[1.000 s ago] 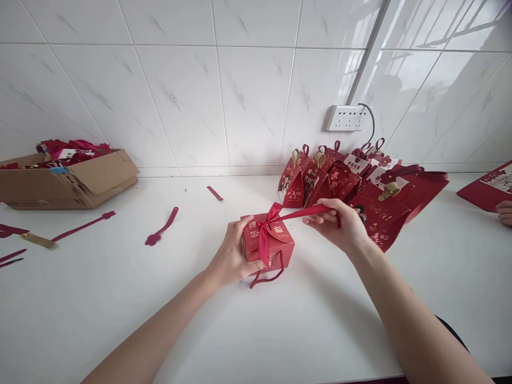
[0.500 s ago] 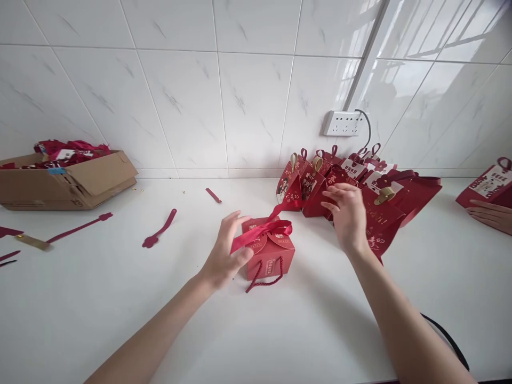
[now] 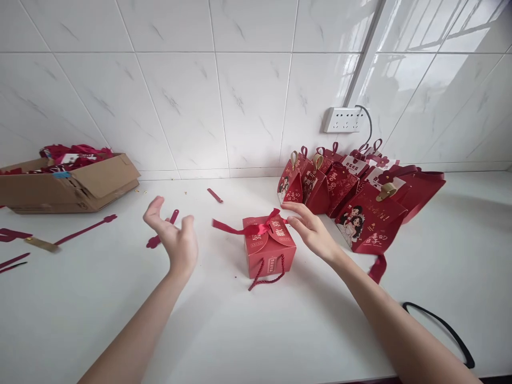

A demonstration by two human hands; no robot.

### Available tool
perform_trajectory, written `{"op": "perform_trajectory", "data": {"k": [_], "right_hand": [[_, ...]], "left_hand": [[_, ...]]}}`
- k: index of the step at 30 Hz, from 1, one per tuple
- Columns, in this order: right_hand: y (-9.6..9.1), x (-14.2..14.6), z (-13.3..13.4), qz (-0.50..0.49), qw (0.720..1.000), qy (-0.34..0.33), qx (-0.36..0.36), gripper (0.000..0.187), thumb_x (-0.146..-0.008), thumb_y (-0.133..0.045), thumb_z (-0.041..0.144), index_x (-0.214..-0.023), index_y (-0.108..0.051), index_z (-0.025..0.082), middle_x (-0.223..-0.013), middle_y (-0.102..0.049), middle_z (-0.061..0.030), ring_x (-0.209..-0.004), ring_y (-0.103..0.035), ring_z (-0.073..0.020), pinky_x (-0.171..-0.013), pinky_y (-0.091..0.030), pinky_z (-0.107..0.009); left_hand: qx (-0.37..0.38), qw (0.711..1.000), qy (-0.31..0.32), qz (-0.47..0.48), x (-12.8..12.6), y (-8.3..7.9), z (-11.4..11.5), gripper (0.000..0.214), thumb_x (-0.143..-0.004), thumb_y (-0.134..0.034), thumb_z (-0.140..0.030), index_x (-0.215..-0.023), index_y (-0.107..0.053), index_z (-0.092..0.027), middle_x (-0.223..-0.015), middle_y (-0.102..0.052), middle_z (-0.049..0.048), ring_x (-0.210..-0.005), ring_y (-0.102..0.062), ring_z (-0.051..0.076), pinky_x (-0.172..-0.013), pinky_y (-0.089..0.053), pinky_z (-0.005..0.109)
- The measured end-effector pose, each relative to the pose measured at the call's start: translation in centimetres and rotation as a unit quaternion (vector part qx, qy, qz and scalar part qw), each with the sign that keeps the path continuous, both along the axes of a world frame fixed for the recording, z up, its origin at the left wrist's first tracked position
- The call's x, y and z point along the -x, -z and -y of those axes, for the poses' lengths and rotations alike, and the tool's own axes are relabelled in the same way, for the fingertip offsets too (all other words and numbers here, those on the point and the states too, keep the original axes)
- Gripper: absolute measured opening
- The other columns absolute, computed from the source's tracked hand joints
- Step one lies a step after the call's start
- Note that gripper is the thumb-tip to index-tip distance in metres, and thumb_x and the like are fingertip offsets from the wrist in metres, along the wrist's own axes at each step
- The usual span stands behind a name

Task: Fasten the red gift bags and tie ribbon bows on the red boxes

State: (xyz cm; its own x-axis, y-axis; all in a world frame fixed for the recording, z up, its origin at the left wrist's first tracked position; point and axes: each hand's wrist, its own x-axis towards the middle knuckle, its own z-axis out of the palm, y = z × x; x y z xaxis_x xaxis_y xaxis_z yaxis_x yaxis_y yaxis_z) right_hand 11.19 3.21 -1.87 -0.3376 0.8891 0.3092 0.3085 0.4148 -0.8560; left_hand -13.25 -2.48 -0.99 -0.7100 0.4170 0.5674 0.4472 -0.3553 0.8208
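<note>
Red card folded into a small cube, the gift box (image 3: 268,252) stands at the middle of a glossy white bench (image 3: 240,330). Its rounded top flaps are closed under a satin ribbon (image 3: 248,229) whose loose tail juts out to the left. A twisted cord handle (image 3: 269,273) droops down the front face onto the bench.

The right hand (image 3: 311,230) reaches in from the right with fingers stretched almost flat and loosely spread. Its fingertips (image 3: 294,220) touch the ribbon's right end at the box's top edge, and nothing is gripped. The left hand (image 3: 176,241) hovers above the bench well left of the box, palm turned inward, fingers apart and slightly curled, empty.

Bare bench lies open in front of the box and on its left side. Just behind the right hand, a tight cluster of printed red paper gift bags (image 3: 344,192) with loop handles crowds the tiled wall (image 3: 180,96) below a white power strip (image 3: 344,119). Flat red paper strips (image 3: 86,229) lie scattered to the left, one partly hidden behind the left hand. A brown cardboard carton (image 3: 80,181), its flap hanging open, sits far left against the wall, heaped with red pieces. A thin black cord (image 3: 440,325) loops near the bench's front right edge.
</note>
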Motion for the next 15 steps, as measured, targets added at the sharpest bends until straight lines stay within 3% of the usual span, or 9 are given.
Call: {"op": "perform_trajectory", "data": {"k": [1, 3, 6, 9, 12, 15], "right_hand": [[0.1, 0.1, 0.1, 0.004, 1.0, -0.005, -0.005, 0.037, -0.088, -0.042, 0.041, -0.121, -0.053, 0.026, -0.134, -0.049, -0.0055, -0.125, -0.044, -0.0231, -0.101, -0.038, -0.042], [0.3, 0.3, 0.3, 0.015, 1.0, -0.025, -0.01, 0.04, -0.091, -0.037, 0.039, -0.127, -0.048, 0.027, -0.137, -0.047, -0.0053, -0.129, -0.04, -0.0218, -0.106, -0.032, -0.042], [0.6, 0.6, 0.5, 0.04, 0.997, -0.039, -0.045, 0.039, -0.092, -0.037, 0.035, -0.127, -0.049, 0.024, -0.126, -0.054, -0.0083, -0.12, -0.048, -0.021, -0.102, -0.036, -0.04], [0.5, 0.7, 0.6, 0.074, 0.991, -0.016, -0.113, 0.028, -0.088, -0.044, 0.031, -0.11, -0.059, 0.022, -0.11, -0.056, -0.0089, -0.109, -0.054, -0.0211, -0.095, -0.041, -0.038], [-0.1, 0.6, 0.9, 0.089, 0.981, 0.005, -0.171, 0.015, -0.085, -0.049, 0.028, -0.085, -0.062, 0.02, -0.108, -0.054, -0.0092, -0.107, -0.054, -0.0214, -0.09, -0.043, -0.036], [-1.0, 0.4, 1.4, 0.108, 0.973, 0.017, -0.205, 0.014, -0.083, -0.05, 0.026, -0.073, -0.057, 0.019, -0.094, -0.057, -0.0079, -0.088, -0.057, -0.0194, -0.077, -0.045, -0.032]], "left_hand": [[0.003, 0.996, 0.033, -0.087, -0.6, 0.0, 0.3, 0.044, -0.071, -0.053, -0.017, -0.113, -0.044, -0.025, -0.135, -0.04, 0.0056, -0.131, -0.032, 0.023, -0.105, -0.03, 0.042], [0.06, 0.961, 0.151, -0.224, -2.1, 0.2, 0.8, 0.029, -0.079, -0.05, -0.022, -0.108, -0.052, -0.025, -0.132, -0.046, 0.0049, -0.129, -0.037, 0.024, -0.107, -0.027, 0.043], [0.176, 0.904, 0.272, -0.278, -4.2, 0.8, 1.2, 0.018, -0.086, -0.046, -0.03, -0.095, -0.059, -0.024, -0.122, -0.055, 0.0045, -0.12, -0.047, 0.023, -0.103, -0.033, 0.043], [0.211, 0.903, 0.302, -0.222, -4.8, 1.3, 1.2, 0.017, -0.086, -0.046, -0.033, -0.083, -0.058, -0.022, -0.115, -0.058, 0.0045, -0.112, -0.051, 0.021, -0.081, -0.047, 0.032], [0.19, 0.908, 0.311, -0.205, -4.4, 1.4, 1.2, 0.015, -0.085, -0.047, -0.03, -0.074, -0.053, -0.021, -0.102, -0.06, 0.0044, -0.105, -0.052, 0.019, -0.068, -0.046, 0.025], [0.169, 0.914, 0.308, -0.202, -3.8, 1.3, 1.2, 0.014, -0.082, -0.047, -0.025, -0.069, -0.047, -0.02, -0.079, -0.054, 0.0013, -0.081, -0.053, 0.015, -0.062, -0.041, 0.024]]}}
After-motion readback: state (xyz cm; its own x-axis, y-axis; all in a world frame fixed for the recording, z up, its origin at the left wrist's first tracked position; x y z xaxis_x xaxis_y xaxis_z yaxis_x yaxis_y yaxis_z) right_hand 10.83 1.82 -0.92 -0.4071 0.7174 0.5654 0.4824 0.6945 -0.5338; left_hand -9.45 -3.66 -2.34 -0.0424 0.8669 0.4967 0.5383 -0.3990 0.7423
